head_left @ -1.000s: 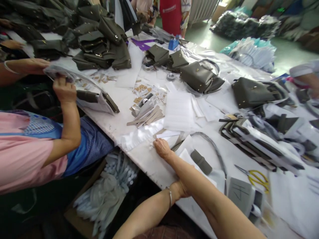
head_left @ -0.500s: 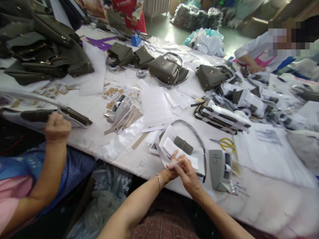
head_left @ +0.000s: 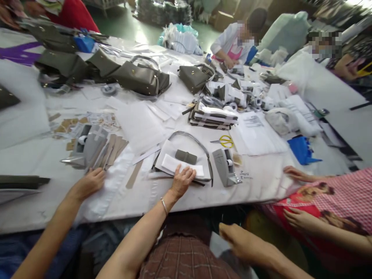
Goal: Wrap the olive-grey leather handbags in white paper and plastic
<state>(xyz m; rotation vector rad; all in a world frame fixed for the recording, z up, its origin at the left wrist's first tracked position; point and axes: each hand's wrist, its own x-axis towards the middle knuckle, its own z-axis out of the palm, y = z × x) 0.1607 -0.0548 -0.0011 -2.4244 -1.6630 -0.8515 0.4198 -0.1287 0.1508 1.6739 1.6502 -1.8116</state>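
White strip (head_left: 169, 163), left hand (head_left: 182, 181) partly open, resting on top

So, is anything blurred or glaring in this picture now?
In the head view, the right hand looks smeared, softer than the yellow-handled scissors; also in the head view, the green floor shows a bright patch of glare.

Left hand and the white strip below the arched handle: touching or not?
Touching. The head view shows the left hand with its fingers laid over the white strip, no gap visible between them.
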